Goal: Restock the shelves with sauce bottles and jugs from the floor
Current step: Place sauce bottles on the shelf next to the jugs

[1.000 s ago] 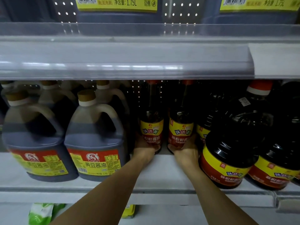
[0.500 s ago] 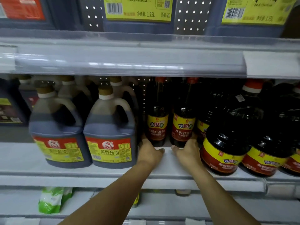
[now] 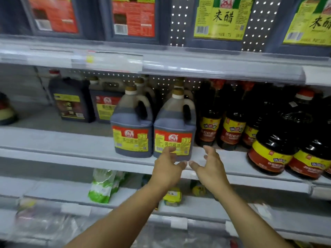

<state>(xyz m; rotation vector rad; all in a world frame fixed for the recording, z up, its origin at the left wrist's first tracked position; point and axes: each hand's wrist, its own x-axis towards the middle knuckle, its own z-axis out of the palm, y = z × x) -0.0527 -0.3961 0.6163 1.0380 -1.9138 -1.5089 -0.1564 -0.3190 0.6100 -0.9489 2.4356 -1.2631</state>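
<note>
Hovering left hand and right hand, fingers spread, holding nothing, jug label partly hidden, frame blurred

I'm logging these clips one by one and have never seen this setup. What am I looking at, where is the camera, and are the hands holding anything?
There is no machine here. A camera worn on a person's head looks forward and down at a shop shelf. The two bare arms are the wearer's own. The left hand and right hand are both open and hold nothing. On the shelf stand handled soy sauce jugs, slim dark bottles beside them, and round dark jugs further right. The picture is somewhat blurred.
</note>
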